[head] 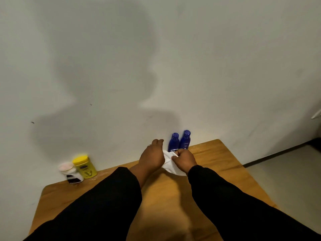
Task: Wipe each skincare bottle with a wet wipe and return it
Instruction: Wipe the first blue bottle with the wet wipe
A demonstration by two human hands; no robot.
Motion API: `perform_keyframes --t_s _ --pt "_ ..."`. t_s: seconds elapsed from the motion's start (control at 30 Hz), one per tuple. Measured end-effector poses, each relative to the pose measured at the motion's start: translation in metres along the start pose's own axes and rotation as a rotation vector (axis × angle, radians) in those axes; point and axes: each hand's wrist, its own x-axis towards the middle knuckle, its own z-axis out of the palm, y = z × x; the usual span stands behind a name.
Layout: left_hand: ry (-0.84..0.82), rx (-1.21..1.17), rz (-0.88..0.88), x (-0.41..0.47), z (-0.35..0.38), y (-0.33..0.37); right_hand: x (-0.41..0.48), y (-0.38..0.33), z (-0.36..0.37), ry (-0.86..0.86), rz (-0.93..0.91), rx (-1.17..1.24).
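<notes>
White tub with pale pink lid [70, 173] and yellow plastic jar [85, 166] stand touching, well left of the crumpled white wet wipe [171, 163], at the wall. Left hand [152, 157], black sleeve, palm down, fingers curled, holds the wipe's left edge. Right hand [184, 160] pinches its right side. The wipe is over the tan wooden table [229, 171]. Two dark blue plastic bottles [173, 144] [185, 140] stand upright just behind the wipe, against the plain white wall [225, 66]. Grey floor [286, 180] far right of the wipe.
</notes>
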Motion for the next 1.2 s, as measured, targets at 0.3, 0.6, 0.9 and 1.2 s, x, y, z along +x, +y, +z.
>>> perform_keyframes --t_s 0.3,0.6,0.9,1.2 --pt "-0.129 0.052 -0.008 0.048 0.018 0.02 0.042 0.017 -0.018 -0.074 -0.208 -0.271" --pt "-0.115 -0.492 -0.285 0.068 0.034 0.03 0.06 0.01 -0.011 -0.134 -0.221 -0.221" --pt "-0.083 -0.377 -0.25 0.069 0.036 0.015 0.043 0.015 -0.01 -0.105 -0.287 -0.131" --pt "-0.088 -0.758 -0.287 0.026 0.004 0.013 0.009 0.002 -0.016 -0.043 -0.223 0.12"
